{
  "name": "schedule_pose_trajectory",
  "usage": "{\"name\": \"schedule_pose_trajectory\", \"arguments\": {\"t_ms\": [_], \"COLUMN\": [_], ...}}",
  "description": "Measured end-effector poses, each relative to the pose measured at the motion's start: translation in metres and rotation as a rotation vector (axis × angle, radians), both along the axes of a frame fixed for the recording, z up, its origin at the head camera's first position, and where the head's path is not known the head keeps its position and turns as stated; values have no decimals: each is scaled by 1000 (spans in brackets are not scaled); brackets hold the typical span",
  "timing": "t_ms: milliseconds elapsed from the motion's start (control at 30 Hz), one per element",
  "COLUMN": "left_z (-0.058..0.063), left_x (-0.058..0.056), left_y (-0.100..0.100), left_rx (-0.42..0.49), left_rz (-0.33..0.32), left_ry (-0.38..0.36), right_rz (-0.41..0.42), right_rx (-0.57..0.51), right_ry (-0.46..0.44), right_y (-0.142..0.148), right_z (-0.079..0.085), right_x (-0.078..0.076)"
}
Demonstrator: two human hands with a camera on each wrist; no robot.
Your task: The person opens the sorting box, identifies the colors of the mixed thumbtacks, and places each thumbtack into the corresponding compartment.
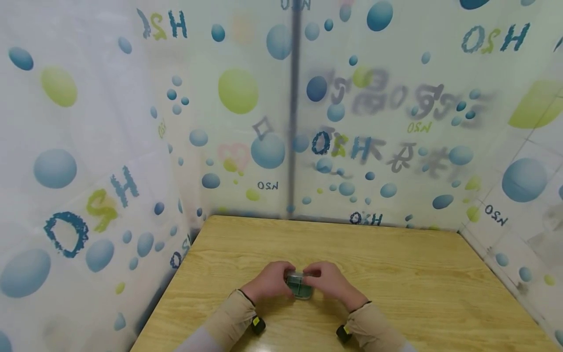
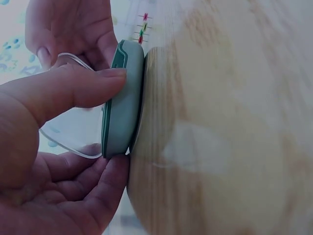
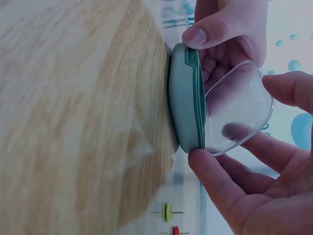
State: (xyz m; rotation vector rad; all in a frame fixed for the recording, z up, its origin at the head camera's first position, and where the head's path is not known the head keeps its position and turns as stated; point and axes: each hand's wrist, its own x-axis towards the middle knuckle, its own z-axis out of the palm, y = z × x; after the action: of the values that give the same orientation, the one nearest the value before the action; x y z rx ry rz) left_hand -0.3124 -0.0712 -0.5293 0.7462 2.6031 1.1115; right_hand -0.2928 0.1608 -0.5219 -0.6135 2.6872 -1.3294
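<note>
A small green box (image 1: pixel 300 289) with a clear lid (image 3: pixel 239 105) stands on the wooden table, its lid tilted up from the base. Thin lines cross its green inside in the head view, but what it holds cannot be made out. My left hand (image 1: pixel 271 280) grips the green base (image 2: pixel 126 103) from the left, thumb on one side and fingers on the other. On the right, my right hand (image 1: pixel 331 280) holds the raised lid between thumb and fingers. One of its fingertips (image 3: pixel 200 159) touches the base's corner.
The wooden table (image 1: pixel 396 264) reaches back to a curtain (image 1: pixel 246 122) printed with bubbles and letters. More printed sheeting stands at the left and right. Small coloured pieces on thin lines (image 2: pixel 143 27) appear beyond the table's surface in the wrist views.
</note>
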Motion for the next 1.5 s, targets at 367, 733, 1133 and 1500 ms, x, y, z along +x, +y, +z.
{"name": "schedule_pose_trajectory", "arguments": {"t_ms": [367, 733, 1133, 1500], "left_z": [-1, -1, 0, -2], "left_x": [-1, -1, -1, -1], "left_y": [0, 4, 4, 4], "left_rx": [5, 3, -19, 4], "left_rz": [20, 50, 70, 101], "left_ry": [8, 15, 8, -4], "right_rz": [-127, -222, -289, -326], "right_rx": [-172, -353, -367, -413], "right_ry": [-164, -293, -293, -303], "right_y": [-4, -6, -4, -6], "right_z": [-2, -4, -9, -14], "right_x": [-1, -6, -8, -10]}}
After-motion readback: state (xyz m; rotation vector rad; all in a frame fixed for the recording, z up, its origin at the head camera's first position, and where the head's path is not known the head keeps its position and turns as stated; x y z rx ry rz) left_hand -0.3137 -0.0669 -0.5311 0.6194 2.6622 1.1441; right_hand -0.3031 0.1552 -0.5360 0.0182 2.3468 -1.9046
